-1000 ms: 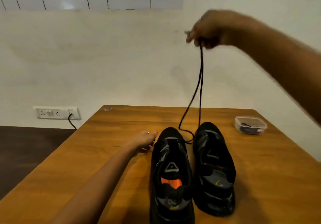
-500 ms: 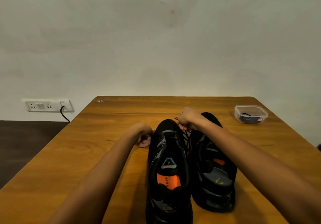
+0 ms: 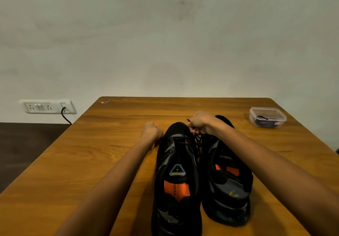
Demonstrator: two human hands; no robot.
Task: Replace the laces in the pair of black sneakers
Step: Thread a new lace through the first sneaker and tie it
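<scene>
Two black sneakers stand side by side on the wooden table, toes away from me: the left sneaker with an orange insole, and the right sneaker. My right hand is closed on the black lace over the toe area between the shoes; the lace's tip pokes out of the fist. My left hand rests fisted against the left side of the left sneaker's toe; what it grips is hidden.
A clear plastic box with dark laces inside sits at the table's far right. A wall socket panel with a black cable plugged in is on the wall to the left. The white wall stands right behind the table's far edge.
My right hand came down from high above, where it held the lace stretched taut, to the shoe toes. The lace now lies bunched. The left hand barely moved.
</scene>
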